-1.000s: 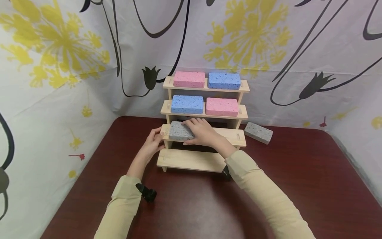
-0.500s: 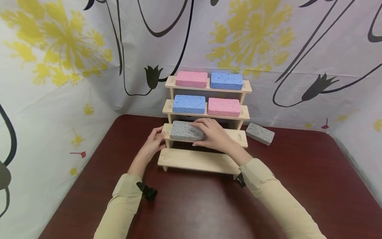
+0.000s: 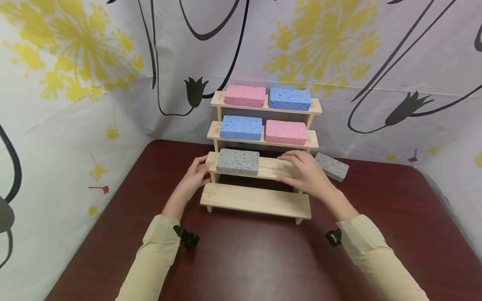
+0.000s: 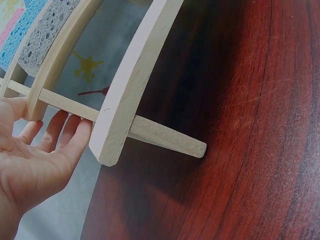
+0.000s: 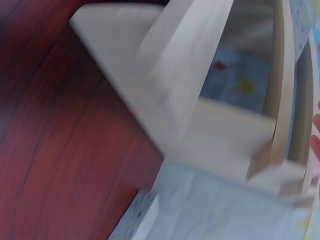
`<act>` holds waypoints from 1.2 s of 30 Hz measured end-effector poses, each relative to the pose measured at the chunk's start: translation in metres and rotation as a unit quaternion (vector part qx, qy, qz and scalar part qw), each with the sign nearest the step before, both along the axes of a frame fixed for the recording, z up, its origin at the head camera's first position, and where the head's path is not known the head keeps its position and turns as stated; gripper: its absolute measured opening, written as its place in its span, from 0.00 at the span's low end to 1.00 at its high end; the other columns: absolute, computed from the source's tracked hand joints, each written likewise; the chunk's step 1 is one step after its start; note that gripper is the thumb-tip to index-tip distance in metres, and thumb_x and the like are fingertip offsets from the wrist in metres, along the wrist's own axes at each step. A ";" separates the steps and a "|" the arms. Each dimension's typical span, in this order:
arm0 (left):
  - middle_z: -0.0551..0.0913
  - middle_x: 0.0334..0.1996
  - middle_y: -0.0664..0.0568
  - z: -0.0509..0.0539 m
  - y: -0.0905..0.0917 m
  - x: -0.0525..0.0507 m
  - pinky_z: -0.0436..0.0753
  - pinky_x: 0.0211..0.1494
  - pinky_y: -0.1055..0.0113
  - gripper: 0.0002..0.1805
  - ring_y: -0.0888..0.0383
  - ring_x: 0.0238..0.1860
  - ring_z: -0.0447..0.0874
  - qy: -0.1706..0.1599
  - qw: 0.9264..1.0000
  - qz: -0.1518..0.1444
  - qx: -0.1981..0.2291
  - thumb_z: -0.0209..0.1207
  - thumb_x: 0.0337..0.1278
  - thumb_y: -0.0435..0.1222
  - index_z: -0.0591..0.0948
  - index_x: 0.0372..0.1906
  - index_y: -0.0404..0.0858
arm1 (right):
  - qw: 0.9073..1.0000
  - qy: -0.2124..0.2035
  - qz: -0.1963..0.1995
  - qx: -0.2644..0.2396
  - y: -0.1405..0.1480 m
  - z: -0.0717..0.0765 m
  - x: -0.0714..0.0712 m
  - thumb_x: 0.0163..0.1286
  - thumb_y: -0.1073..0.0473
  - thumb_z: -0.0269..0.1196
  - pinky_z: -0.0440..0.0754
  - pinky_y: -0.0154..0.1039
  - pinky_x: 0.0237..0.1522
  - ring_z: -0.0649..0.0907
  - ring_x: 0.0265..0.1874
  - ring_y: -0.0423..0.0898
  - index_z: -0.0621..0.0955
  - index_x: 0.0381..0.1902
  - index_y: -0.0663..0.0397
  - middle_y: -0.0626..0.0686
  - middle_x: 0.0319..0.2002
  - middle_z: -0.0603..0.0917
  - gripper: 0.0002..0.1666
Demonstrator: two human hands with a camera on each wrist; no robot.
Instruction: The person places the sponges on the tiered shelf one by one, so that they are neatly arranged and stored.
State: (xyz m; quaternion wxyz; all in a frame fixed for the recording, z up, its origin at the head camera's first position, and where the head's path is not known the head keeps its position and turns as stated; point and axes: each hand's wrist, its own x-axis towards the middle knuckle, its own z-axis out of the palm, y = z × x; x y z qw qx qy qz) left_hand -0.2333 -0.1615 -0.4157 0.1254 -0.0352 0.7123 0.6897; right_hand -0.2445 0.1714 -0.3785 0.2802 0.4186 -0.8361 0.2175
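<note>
A four-step wooden shelf rack (image 3: pixel 257 198) stands on the table. One grey sponge (image 3: pixel 238 161) lies flat at the left of its second step from the bottom. My left hand (image 3: pixel 193 177) holds the left end of that step; in the left wrist view its fingers (image 4: pixel 75 140) curl against the rack's side under the step. Over the right part of the same step is my right hand (image 3: pixel 306 173), fingers apart and nothing between them. Another grey sponge (image 3: pixel 331 166) lies on the table just beyond it, right of the rack. Only fingertips of the right hand show in its wrist view.
On the step above sit a blue sponge (image 3: pixel 241 127) and a pink sponge (image 3: pixel 286 132). The top step bears a pink sponge (image 3: pixel 245 95) and a blue sponge (image 3: pixel 290 98). Patterned cloth (image 3: pixel 124 92) hangs behind the dark red table (image 3: pixel 256 259).
My right hand has let go of the grey sponge on the step and moved right, away from it. That sponge stays at the left; my left hand keeps its place on the rack.
</note>
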 end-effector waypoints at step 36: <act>0.60 0.63 0.39 -0.001 0.001 0.000 0.64 0.68 0.49 0.26 0.47 0.67 0.58 -0.005 1.000 0.012 0.001 0.39 0.70 0.43 0.51 0.69 0.47 | 0.872 -0.321 -0.340 0.147 0.133 -0.091 -0.043 0.68 0.44 0.50 0.52 0.70 0.59 0.50 0.64 0.72 0.46 0.71 0.61 0.68 0.68 0.50 0.44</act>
